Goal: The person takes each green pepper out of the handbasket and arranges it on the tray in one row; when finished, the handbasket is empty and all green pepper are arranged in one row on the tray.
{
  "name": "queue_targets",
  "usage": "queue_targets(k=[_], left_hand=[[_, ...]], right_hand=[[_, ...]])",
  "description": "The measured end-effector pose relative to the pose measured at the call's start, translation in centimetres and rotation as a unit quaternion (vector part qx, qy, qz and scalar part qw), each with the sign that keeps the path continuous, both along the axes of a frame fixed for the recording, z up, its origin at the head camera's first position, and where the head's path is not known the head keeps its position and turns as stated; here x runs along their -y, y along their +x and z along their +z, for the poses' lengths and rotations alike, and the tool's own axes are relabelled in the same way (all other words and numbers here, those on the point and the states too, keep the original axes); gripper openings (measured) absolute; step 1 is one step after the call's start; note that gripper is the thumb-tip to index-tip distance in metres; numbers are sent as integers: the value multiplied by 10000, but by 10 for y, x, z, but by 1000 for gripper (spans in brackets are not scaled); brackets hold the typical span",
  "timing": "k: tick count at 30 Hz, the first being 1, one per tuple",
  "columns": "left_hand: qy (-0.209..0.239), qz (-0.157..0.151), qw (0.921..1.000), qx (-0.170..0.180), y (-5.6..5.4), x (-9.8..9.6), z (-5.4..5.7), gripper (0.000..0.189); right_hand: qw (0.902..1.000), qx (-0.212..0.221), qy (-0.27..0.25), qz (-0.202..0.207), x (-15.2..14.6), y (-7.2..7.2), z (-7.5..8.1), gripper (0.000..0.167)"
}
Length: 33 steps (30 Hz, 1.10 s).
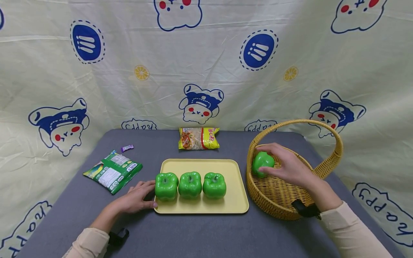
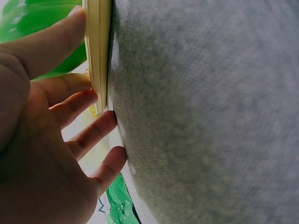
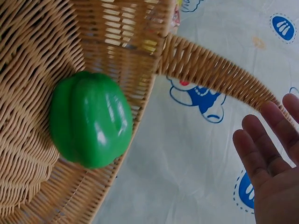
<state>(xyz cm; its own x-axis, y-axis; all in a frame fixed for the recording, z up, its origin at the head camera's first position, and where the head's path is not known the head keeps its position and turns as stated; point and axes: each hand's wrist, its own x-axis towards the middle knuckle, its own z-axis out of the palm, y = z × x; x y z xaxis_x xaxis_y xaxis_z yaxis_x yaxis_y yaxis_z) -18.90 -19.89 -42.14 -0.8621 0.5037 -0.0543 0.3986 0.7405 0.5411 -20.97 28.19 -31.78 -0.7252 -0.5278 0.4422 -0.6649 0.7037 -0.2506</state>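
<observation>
Head: right hand [image 1: 285, 166], loosely spread, frames green pepper [image 1: 262, 163] in basket [image 1: 274, 211]; left hand [image 1: 138, 197] relaxed, touching tray [image 1: 237, 186]. Backdrop [image 1: 219, 61] reads "happy"; green packet [image 1: 113, 171] lettering illegible. Left wrist: fingertips [image 2: 110, 119] near tray edge. Right wrist: fingers [image 3: 261, 143] extended, empty, off pepper.

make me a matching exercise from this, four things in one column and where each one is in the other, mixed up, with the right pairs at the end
Things
1. Row of three green bell peppers
2. Lone green bell pepper
3. Small purple packet
4. Left hand

Places
A. Inside the wicker basket
B. Touching the left edge of the yellow tray
C. Standing on the yellow tray
D. Just beyond the green snack bag

Right pairs: 1-C, 2-A, 3-D, 4-B
</observation>
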Motion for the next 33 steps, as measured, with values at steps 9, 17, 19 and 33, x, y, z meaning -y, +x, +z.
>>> queue_targets(k=[9,17,19,33], left_hand=[[-18,12,10000,-29,0,0,0,70],[-3,5,10000,-29,1,0,0,70],[6,1,10000,-19,1,0,0,70],[23,-10,10000,20,0,0,0,70]], right_hand=[[9997,113,-27,-226,-12,-10,-5,55],[9972,551,73,-505,-19,-21,-8,53],[9964,660,30,-538,-21,-24,-10,55],[9862,1340,-121,-965,-30,-44,-26,62]])
